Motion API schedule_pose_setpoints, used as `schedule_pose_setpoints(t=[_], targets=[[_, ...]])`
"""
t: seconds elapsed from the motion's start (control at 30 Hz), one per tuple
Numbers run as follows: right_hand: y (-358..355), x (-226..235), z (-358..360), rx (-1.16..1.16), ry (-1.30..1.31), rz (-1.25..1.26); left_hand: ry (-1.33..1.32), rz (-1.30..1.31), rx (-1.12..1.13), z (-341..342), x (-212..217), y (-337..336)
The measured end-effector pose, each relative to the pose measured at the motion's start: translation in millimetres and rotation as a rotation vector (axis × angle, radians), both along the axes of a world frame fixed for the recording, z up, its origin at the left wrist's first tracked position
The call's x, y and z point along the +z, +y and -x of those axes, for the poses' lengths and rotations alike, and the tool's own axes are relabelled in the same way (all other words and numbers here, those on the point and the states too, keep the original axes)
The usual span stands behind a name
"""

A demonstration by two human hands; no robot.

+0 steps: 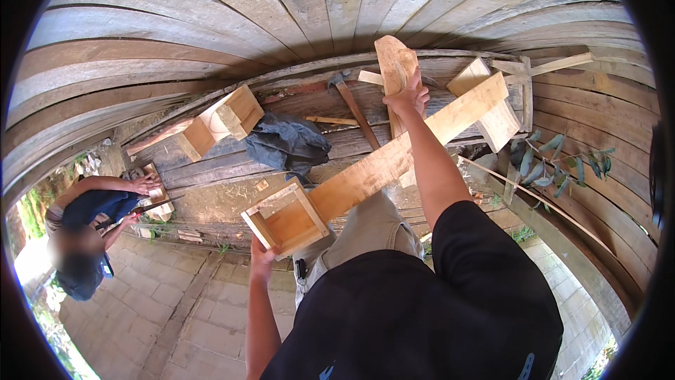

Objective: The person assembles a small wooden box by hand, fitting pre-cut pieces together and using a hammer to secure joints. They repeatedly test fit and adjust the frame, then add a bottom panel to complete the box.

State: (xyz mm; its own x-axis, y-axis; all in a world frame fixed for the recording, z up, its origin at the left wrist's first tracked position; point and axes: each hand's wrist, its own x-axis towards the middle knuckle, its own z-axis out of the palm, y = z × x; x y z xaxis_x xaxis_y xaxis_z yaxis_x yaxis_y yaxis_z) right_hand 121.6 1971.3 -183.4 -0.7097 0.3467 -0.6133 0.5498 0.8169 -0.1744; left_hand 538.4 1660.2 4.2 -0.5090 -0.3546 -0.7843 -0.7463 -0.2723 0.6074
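Note:
My left hand [264, 253] is closed on the lower left corner of a small wooden frame [309, 205] at the end of a long pale board [365, 177]. This board slants up to the right, passing under my right forearm, and its far end lies over a wooden block [498, 125]. Farther off, my right hand [408, 97] grips a short wooden plank [395, 60] with a rounded top. The plank's lower part is partly hidden by my hand and the long board.
A hammer [356, 114] lies on the wooden bench [225, 158], beside a dark crumpled cloth [288, 142] and a boxy wooden piece [239, 111]. Leafy twigs [555, 162] are at the right. At the far left another person [105, 201] handles a saw and some wood.

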Motion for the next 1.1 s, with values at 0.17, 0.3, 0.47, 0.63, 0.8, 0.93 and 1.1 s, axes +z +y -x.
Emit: schedule_pose_setpoints(t=[0.17, 0.3, 0.47, 0.63, 0.8, 0.93, 1.1], targets=[[4.3, 20.0, -1.3, 0.015, 0.093, 0.128, 0.042, -0.017, 0.017, 3.9, 1.8, 2.9], [1.0, 21.9, -5.0, 0.087, 0.306, 0.267, 0.023, 0.017, 0.022, 4.7, 0.9, 0.4], [-9.6, 54.5, -11.9, 0.303, 0.651, 0.479, 0.039, -0.012, 0.016, 1.3, -1.0, -5.1], [2.2, 127.3, 15.0, 0.396, 0.948, 0.35, 0.028, 0.002, -0.01, -1.6, -7.2, -15.3], [108.0, 162.6, 53.6, 0.384, 1.027, 0.06, 0.062, 0.03, -0.017, 18.1, 0.6, -14.7], [208.2, 163.6, 30.7, 0.223, 0.927, -0.161, -0.003, 0.078, -0.009, 9.8, -3.6, -27.1], [292.9, 122.3, -8.6, -0.5, 0.441, -0.378, 0.017, 0.13, -0.017, 17.6, 4.7, -36.5]])
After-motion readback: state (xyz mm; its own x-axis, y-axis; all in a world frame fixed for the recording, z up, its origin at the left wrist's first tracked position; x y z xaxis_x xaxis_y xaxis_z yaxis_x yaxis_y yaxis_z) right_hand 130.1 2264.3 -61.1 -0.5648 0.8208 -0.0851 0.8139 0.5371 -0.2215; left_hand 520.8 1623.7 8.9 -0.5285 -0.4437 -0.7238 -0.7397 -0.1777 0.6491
